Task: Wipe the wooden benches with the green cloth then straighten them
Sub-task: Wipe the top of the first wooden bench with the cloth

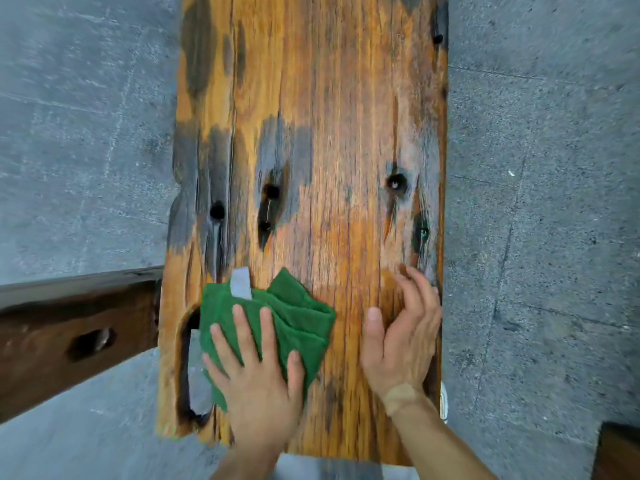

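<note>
While the left hand [258, 382] lies flat on the folded green cloth [298, 313], its fingers [242, 330] are straight and spread apart, pressing the cloth down onto the bench [332, 133] rather than curling round it. The cloth sits near the close end of the plank, towards its left side, with a pale label [241, 283] sticking out from its far edge. The right hand [403, 336] rests on the bare wood just beside the cloth, near the plank's right edge; its fingers are loosely extended and held close together, thumb apart, touching the wood and holding nothing.

Part of the cloth is hidden under the left palm, so its full outline cannot be made out. A long dark opening [194, 368] in the wood lies just left of the cloth, and the cloth covers its right rim. Both forearms are cut off at the bottom edge. A second, darker bench [69, 337] juts in from the left, cut off by the frame, and its meeting with the plank cannot be made out. Another dark wooden corner [620, 452] shows at lower right, mostly out of frame. Motion blur softens the wood grain and the grey stone floor [540, 202].
</note>
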A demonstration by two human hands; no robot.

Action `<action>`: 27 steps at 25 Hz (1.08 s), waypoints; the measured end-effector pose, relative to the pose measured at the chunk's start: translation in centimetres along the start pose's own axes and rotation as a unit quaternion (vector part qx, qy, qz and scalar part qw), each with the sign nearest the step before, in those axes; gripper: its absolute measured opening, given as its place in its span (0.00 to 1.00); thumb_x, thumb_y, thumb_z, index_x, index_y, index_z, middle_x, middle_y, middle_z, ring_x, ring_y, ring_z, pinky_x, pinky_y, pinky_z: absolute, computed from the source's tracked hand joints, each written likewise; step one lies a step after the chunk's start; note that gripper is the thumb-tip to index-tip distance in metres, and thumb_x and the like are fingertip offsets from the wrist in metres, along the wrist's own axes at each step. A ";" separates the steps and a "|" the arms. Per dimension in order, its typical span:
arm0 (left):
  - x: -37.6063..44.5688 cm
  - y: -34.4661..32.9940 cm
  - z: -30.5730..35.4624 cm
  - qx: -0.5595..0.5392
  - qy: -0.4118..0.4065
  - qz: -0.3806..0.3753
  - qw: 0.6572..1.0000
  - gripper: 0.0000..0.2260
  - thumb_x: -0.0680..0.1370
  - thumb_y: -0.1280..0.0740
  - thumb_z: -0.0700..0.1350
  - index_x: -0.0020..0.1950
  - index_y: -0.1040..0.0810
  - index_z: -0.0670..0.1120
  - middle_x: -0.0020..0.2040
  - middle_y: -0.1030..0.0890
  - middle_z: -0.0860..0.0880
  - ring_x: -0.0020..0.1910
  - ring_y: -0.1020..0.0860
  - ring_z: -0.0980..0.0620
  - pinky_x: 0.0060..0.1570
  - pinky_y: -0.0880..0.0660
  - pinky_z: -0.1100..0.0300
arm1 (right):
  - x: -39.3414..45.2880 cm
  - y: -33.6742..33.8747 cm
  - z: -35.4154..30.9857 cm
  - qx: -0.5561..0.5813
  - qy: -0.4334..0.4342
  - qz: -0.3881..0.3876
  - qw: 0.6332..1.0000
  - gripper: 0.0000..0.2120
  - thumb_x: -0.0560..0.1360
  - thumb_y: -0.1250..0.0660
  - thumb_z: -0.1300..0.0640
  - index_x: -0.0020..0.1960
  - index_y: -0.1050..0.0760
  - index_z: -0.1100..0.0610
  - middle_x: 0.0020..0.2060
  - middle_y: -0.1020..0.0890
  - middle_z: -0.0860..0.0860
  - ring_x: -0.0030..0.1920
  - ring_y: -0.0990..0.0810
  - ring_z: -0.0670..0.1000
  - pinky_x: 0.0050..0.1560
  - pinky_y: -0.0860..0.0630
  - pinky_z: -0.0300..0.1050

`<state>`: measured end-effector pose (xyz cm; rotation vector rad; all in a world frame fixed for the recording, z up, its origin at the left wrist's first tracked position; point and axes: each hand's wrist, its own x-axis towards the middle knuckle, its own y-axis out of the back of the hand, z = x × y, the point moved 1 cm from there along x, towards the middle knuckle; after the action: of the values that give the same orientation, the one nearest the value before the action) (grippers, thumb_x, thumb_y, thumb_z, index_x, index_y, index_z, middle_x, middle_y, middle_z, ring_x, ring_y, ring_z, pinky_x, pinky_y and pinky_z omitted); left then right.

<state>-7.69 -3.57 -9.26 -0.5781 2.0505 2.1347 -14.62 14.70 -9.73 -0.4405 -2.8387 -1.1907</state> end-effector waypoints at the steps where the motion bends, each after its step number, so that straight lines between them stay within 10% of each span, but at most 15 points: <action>1: -2.3 -0.8 1.3 0.013 -0.033 -0.010 0.999 0.32 0.81 0.51 0.63 0.83 0.51 0.53 0.83 0.48 0.42 0.79 0.47 0.29 0.66 0.41 0.22 | 0.0 0.3 -0.1 0.029 -0.004 -0.003 1.000 0.23 0.81 0.46 0.48 0.70 0.35 0.61 0.67 0.27 0.60 0.68 0.29 0.60 0.69 0.34 0.66; 8: 8.4 2.8 14.3 -0.066 -0.215 0.077 0.971 0.32 0.79 0.47 0.65 0.82 0.45 0.60 0.84 0.48 0.48 0.80 0.50 0.31 0.69 0.52 0.22 | 3.7 5.6 3.0 0.208 -0.203 0.180 0.940 0.18 0.81 0.47 0.52 0.71 0.37 0.50 0.63 0.25 0.59 0.61 0.25 0.50 0.66 0.29 0.56; 13: 27.0 9.2 17.2 -0.024 -0.121 0.065 0.990 0.30 0.81 0.57 0.65 0.83 0.55 0.60 0.84 0.57 0.49 0.81 0.58 0.35 0.72 0.56 0.25 | 4.4 4.7 2.9 0.114 -0.190 0.076 0.972 0.21 0.80 0.43 0.53 0.72 0.35 0.53 0.67 0.27 0.56 0.68 0.29 0.52 0.71 0.34 0.48; 20: 1.5 0.2 4.0 0.070 -0.340 0.045 0.937 0.37 0.73 0.39 0.67 0.82 0.43 0.60 0.83 0.44 0.46 0.81 0.52 0.34 0.65 0.40 0.26 | 20.7 -1.4 -1.0 -0.017 -0.051 -0.002 0.999 0.25 0.76 0.40 0.53 0.73 0.33 0.57 0.70 0.31 0.56 0.72 0.34 0.58 0.73 0.39 0.54; 27: 21.8 7.6 0.0 -0.037 -0.001 0.098 0.994 0.32 0.79 0.52 0.63 0.83 0.49 0.57 0.84 0.51 0.48 0.82 0.52 0.37 0.75 0.51 0.29 | 21.8 -6.6 0.0 -0.273 -0.018 -0.073 0.959 0.29 0.80 0.48 0.45 0.78 0.42 0.52 0.78 0.40 0.56 0.79 0.46 0.61 0.76 0.47 0.65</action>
<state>-30.32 -7.88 -9.88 -0.3970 2.1140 2.3267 -37.36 15.68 -11.28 -0.2631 -2.5666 -2.0211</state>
